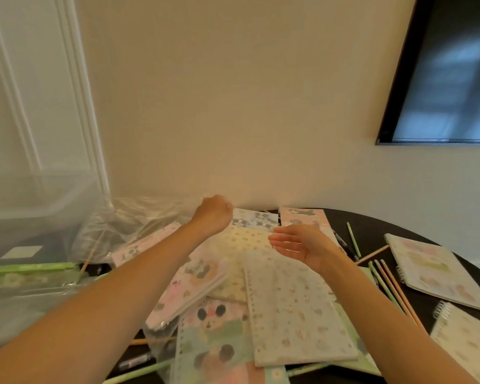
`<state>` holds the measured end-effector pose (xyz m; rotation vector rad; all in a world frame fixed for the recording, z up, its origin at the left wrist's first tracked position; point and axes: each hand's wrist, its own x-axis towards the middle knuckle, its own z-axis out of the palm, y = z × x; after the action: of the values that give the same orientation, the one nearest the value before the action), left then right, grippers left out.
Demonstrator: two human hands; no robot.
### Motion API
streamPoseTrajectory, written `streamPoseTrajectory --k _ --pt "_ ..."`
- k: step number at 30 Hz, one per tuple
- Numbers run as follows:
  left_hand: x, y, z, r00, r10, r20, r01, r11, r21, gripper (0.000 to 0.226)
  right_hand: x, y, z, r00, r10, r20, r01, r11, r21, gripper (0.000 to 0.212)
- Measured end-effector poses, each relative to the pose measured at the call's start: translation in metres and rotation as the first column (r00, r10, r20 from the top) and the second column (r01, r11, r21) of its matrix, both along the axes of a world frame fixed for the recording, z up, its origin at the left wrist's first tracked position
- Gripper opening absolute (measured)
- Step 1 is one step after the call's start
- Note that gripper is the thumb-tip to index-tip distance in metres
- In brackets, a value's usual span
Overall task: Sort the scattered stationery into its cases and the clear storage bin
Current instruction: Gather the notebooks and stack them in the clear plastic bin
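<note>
Stationery is spread over a dark round table (377, 225): a pile of pastel patterned notebooks (294, 309) and sheets in the middle, right under both forearms. Top of the pile is a pale spiral-punched notebook with small animal prints; a panda-print sheet (214, 328) sits lower left of it, a yellow dotted sheet (247, 239) further back near the wall. Clear storage bin (36, 200) stands at the left edge, well apart from the pile, with crumpled clear plastic wrap (139, 217) between bin and notebooks. A green patterned case (31, 273) lies in front of the bin. Loose pencils (391, 286), green and tan, lie to the right of the pile; two more spiral notebooks (432, 270) at the far right. Left hand (214, 214) is raised above the back of the pile, wrist bent, fingers curled into a fist; back of hand faces the camera, so cannot tell if it holds anything. Right hand (299, 242) hovers over the pile, palm turned left toward the other hand, fingers straight and loosely together, holding nothing. Both arms extend forward, bare. Dark screen (449, 73) on the wall upper right.
</note>
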<state>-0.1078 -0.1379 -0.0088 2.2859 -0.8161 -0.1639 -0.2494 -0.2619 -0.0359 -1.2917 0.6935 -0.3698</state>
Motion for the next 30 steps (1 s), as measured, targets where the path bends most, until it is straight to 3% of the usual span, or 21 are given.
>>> streamPoseTrajectory --k 3,6,8,11,16,19,22,26,30 --pt "0.029 -0.040 -0.004 0.998 -0.029 -0.061 0.028 0.999 -0.023 0.026 0.033 -0.032 -0.014 0.993 -0.093 -0.068 0.086 0.992 -0.097 0.027" --pt "0.052 -0.077 -0.016 0.991 -0.026 -0.133 0.034 0.997 0.063 0.031 0.074 -0.063 -0.026 0.977 -0.167 -0.133 0.131 0.961 -0.243 0.031" --pt "0.057 -0.089 -0.021 0.990 -0.017 -0.140 0.040 0.986 0.164 0.031 0.092 -0.075 -0.030 0.966 -0.200 -0.163 0.113 0.897 -0.427 0.017" --pt "0.084 -0.120 -0.037 0.987 -0.068 -0.147 0.105 0.961 0.258 0.039 0.128 -0.109 -0.043 0.904 -0.269 -0.332 -0.033 0.731 -0.682 0.019" --pt "0.119 -0.148 -0.068 1.000 -0.032 0.002 0.026 0.871 0.491 0.034 0.158 -0.135 -0.056 0.797 -0.213 -0.566 -0.355 0.594 -0.722 0.015" --pt "0.133 -0.162 -0.089 0.995 0.035 0.095 -0.083 0.818 0.569 0.045 0.165 -0.138 -0.062 0.848 -0.105 -0.519 -0.329 0.665 -0.671 0.048" --pt "0.143 -0.168 -0.095 0.995 0.096 0.003 -0.087 0.886 0.456 0.028 0.164 -0.135 -0.063 0.920 -0.075 -0.384 -0.185 0.781 -0.596 0.053" --pt "0.149 -0.166 -0.095 0.961 0.190 -0.200 -0.165 0.977 0.135 0.014 0.152 -0.133 -0.051 0.972 -0.125 -0.199 0.030 0.906 -0.422 0.047" --pt "0.140 -0.162 -0.069 0.929 0.197 -0.314 -0.289 0.915 -0.281 0.043 0.146 -0.136 -0.034 0.963 -0.242 0.118 0.262 0.944 -0.203 0.058"
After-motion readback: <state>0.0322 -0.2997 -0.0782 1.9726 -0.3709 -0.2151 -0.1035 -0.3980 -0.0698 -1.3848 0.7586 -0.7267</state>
